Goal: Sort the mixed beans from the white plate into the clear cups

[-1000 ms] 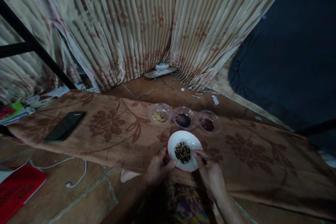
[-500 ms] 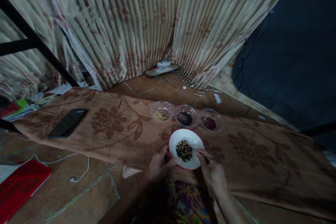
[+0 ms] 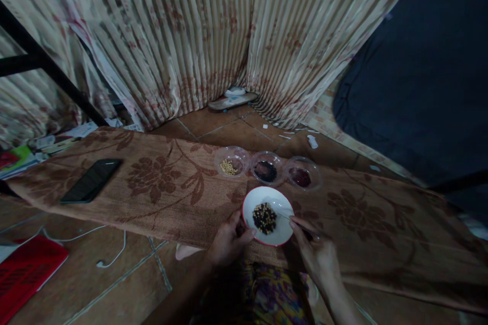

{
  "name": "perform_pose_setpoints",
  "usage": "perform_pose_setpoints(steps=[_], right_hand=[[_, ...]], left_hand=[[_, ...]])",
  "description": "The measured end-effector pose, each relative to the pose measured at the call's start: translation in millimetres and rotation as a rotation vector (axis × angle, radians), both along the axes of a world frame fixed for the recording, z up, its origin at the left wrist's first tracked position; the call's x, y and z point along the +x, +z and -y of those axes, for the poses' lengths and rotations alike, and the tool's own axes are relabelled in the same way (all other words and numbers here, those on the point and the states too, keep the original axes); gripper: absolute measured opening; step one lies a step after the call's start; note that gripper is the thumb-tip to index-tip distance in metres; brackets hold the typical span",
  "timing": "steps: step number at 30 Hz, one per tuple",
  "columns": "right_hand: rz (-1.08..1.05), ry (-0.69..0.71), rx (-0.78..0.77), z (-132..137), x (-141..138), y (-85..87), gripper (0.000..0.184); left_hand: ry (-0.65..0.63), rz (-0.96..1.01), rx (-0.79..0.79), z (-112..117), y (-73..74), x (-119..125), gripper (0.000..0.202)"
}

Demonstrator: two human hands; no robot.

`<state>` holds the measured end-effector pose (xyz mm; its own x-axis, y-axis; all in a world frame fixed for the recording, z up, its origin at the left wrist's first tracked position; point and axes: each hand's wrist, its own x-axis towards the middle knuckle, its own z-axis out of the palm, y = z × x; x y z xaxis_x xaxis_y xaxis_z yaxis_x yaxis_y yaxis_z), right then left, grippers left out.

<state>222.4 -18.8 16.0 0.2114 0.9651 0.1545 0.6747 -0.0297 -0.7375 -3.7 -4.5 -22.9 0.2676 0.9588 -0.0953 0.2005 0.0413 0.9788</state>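
Note:
A white bowl (image 3: pixel 280 234) with a red rim sits at the near edge of the cloth-covered table. A small heap of mixed dark and pale yellow beans (image 3: pixel 264 218) lies in it. My left hand (image 3: pixel 231 239) grips the bowl's left rim, thumb on top. In the fingers of my right hand (image 3: pixel 318 254) is a thin metal spoon (image 3: pixel 285 215), its tip inside the bowl to the right of the beans. Beyond the bowl stand three clear plastic cups: one with yellow beans (image 3: pixel 229 166), one with black beans (image 3: pixel 270 171), one with dark red beans (image 3: pixel 301 177).
A black phone (image 3: pixel 91 181) lies on the left of the brown patterned tablecloth (image 3: pixel 160 213). Behind the table are a skateboard (image 3: pixel 233 101), paper scraps on the tiles and striped curtains (image 3: pixel 190 35). A white cable and a red bag-like item (image 3: pixel 32 274) are at lower left.
The spoon's tip has drawn a little away from the beans as my right hand shifted slightly right. The whole view has slid a bit; my left hand keeps its grip on the bowl.

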Motion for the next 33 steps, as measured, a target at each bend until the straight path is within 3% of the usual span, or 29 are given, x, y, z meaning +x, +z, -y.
perform_pose_setpoints(steps=[24, 33], right_hand=[[-0.026, 0.108, 0.068, 3.2, -0.6, -15.5, 0.033], [-0.121, -0.006, 0.113, 1.5, 7.9, -8.8, 0.030]], left_hand=[[-0.004, -0.072, 0.024, -0.2, 5.4, -0.9, 0.044], [0.000, -0.037, 0.008, -0.3, 4.6, -0.4, 0.047]])
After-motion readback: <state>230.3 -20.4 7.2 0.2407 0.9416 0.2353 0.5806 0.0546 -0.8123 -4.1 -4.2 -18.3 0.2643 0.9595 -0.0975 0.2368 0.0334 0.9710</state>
